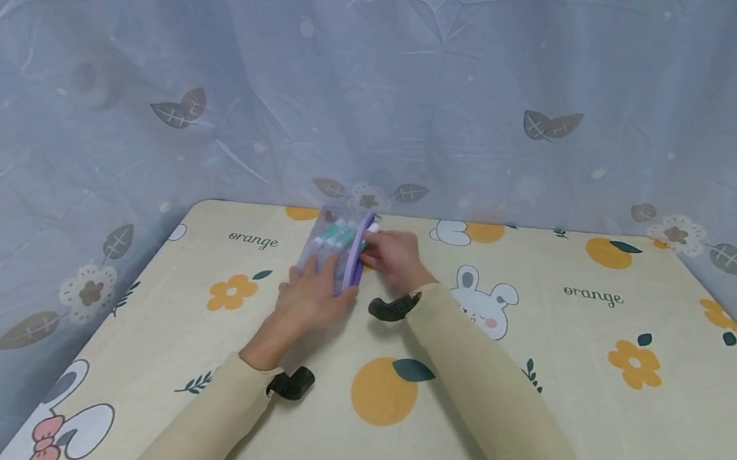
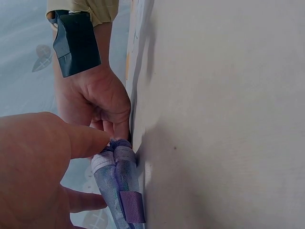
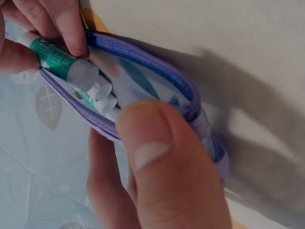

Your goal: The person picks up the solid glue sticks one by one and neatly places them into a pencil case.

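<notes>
A see-through mesh zip pouch point(image 1: 355, 254) with purple edging stands at the table's back edge, its zipper open. Several white-and-green glue sticks point(image 1: 340, 236) show through its side. At the zipper's near end, my left hand point(image 1: 316, 302) holds the pouch, thumb at the rim and fingers along the outside. My right hand point(image 1: 395, 258) pinches a glue stick point(image 3: 55, 59) at the far end of the opening. In the right wrist view, that stick lies across the mouth, its clear end pointing inward above other white-ended sticks point(image 3: 102, 90). The left thumb partly covers the opening.
The table point(image 1: 456, 428) has a cream cloth printed with oranges, flowers and rabbits. A blue-grey patterned curtain point(image 1: 380, 92) hangs right behind the table's back edge, close to the pouch. Each wrist wears a black camera strap point(image 1: 292, 383).
</notes>
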A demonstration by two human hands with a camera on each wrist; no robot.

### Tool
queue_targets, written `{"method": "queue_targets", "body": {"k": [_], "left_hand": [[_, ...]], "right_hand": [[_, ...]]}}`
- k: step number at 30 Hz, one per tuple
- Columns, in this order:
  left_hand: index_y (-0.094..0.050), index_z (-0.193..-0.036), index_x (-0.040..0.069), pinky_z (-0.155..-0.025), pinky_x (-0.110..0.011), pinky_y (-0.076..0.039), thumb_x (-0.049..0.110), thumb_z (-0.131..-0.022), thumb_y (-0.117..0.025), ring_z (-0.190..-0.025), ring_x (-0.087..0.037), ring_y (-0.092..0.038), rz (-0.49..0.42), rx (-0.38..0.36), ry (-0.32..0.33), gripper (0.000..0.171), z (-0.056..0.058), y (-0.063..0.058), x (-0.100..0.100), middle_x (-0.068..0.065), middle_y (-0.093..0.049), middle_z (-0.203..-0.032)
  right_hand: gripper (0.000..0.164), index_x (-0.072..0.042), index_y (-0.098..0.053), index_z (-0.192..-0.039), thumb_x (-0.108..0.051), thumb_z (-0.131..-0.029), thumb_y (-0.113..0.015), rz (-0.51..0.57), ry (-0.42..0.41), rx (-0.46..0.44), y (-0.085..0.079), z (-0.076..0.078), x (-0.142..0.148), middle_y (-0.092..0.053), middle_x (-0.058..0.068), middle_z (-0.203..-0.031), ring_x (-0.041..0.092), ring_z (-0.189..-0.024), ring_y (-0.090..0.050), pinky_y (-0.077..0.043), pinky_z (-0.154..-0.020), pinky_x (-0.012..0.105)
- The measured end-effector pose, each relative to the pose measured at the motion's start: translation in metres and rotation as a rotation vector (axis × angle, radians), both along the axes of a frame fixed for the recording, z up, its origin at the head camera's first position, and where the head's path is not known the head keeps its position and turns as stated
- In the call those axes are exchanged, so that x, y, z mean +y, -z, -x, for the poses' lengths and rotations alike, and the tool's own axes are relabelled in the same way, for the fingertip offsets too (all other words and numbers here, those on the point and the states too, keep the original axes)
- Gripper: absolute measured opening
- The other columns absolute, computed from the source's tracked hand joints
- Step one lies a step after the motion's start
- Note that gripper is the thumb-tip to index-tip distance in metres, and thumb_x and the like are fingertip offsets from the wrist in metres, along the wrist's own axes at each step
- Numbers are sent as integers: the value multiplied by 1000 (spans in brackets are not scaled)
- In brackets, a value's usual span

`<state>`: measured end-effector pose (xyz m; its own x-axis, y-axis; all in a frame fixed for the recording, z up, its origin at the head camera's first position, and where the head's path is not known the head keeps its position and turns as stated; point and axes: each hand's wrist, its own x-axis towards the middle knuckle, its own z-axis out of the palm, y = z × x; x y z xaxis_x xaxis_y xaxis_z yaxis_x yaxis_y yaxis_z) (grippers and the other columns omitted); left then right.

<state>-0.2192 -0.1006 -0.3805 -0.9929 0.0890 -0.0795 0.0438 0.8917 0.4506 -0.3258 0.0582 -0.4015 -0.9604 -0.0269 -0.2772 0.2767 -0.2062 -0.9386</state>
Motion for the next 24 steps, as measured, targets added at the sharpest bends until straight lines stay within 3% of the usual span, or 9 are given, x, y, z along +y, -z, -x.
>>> {"method": "queue_targets", "body": {"k": [13,24], "left_hand": [[-27,-168,14,-116,-75,-32,52,-104,-55,-153,-59,-29,2,-2,4,80,0,0,-1,-29,-20,-174],[-29,-168,14,-115,-75,-34,51,-104,-55,-151,-59,-32,-1,11,6,78,0,0,-1,-29,-22,-173]], "right_hand": [[37,8,-67,-133,-10,-101,-71,2,-3,-16,-6,-4,1,-73,24,-128,20,-100,-76,-63,-89,30],[34,8,-70,-128,1,-94,-73,3,42,-29,-9,-4,-1,-75,25,-125,24,-103,-79,-63,-90,31]]}}
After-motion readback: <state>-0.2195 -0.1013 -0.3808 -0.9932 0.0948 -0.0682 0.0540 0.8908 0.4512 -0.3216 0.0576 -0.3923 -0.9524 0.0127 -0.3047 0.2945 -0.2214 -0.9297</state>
